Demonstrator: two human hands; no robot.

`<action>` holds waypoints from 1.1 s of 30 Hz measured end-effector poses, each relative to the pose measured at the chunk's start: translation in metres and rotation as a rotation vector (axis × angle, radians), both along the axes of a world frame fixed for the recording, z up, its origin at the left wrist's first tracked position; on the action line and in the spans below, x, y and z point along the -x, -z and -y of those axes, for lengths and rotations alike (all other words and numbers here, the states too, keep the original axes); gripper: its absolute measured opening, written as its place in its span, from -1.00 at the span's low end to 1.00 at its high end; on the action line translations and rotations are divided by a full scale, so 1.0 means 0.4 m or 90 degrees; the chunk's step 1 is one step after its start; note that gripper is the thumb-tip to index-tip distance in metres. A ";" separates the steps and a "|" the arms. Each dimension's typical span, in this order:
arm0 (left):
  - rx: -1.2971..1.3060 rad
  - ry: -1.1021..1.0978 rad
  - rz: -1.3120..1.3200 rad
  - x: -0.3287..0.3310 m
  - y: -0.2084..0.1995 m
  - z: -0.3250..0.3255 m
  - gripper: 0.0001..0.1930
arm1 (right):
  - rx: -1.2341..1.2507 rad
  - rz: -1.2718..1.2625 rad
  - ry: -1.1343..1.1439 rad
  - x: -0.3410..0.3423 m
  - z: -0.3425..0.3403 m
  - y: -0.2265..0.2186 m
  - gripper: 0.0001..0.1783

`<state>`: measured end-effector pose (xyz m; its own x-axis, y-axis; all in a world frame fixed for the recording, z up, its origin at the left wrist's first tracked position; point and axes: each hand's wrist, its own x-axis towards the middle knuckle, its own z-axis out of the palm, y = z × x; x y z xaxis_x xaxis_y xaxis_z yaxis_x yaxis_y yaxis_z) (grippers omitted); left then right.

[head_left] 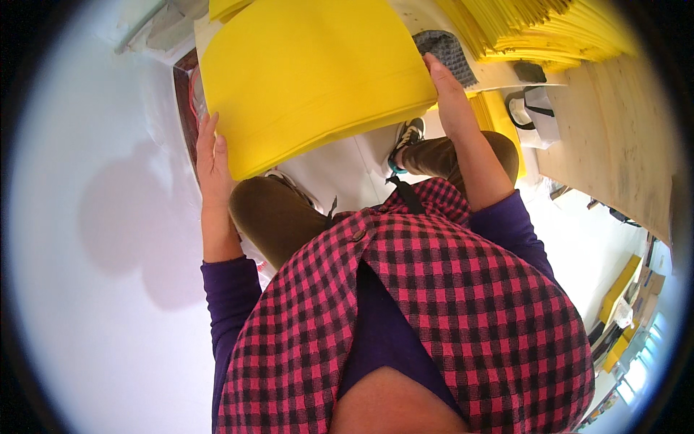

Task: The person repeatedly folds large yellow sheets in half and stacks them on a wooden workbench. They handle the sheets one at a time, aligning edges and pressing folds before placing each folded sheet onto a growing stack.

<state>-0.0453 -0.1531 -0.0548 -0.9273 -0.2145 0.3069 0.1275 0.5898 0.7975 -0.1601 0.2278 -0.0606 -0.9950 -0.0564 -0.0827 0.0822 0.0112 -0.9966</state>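
Note:
A broad yellow sheet of fabric-like material [318, 76] lies in front of me, and its near edge shows what looks like more than one layer. My left hand [212, 160] is upright beside the sheet's near left edge, with the fingers stretched out and the thumb close against the yellow. At the right edge, my right hand [450, 94] rests with straight fingers pointing away from me, its fingertips touching the side. Neither hand is wrapped round anything. What supports the sheet is mostly hidden beneath it.
A thick pile of yellow sheets [535, 32] stands at the far right. Near it lies a grey quilted cloth [442, 52]. A pale wooden panel [614, 137] rises on the right, beside a white container [541, 119]. A white wall [87, 304] runs along my left.

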 end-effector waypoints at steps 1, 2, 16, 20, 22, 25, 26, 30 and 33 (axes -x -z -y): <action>0.009 0.000 0.022 0.003 0.001 -0.002 -0.50 | -0.015 -0.009 -0.017 -0.007 0.002 0.001 -0.43; 0.029 0.011 0.023 0.009 0.003 -0.004 -0.49 | -0.023 -0.003 -0.015 -0.013 0.004 0.003 -0.43; -0.017 -0.055 0.077 0.018 0.006 -0.017 -0.48 | -0.025 -0.015 0.048 -0.026 -0.011 0.005 -0.41; 0.007 -0.085 0.061 0.017 -0.026 -0.023 -0.50 | -0.036 -0.004 -0.012 -0.028 -0.039 0.025 -0.44; 0.033 -0.081 0.050 0.020 -0.049 -0.031 -0.51 | -0.057 -0.055 0.005 -0.027 -0.060 0.047 -0.47; 0.050 -0.057 0.034 0.030 -0.072 -0.053 -0.53 | -0.217 -0.134 0.057 -0.001 -0.107 0.091 -0.50; 0.046 -0.049 0.027 0.036 -0.074 -0.063 -0.54 | -0.285 -0.193 0.092 0.013 -0.119 0.108 -0.50; 0.050 -0.021 0.031 0.050 -0.078 -0.099 -0.57 | -0.648 -0.225 -0.040 0.052 -0.172 0.155 -0.45; 0.052 0.001 0.032 0.064 -0.084 -0.126 -0.60 | -0.770 -0.232 -0.071 0.059 -0.173 0.172 -0.43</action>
<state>-0.0709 -0.1028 -0.0211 -0.9422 -0.1897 0.2761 0.0887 0.6534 0.7518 -0.1838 0.2970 -0.1294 -0.9658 -0.2204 0.1368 -0.2531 0.9167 -0.3093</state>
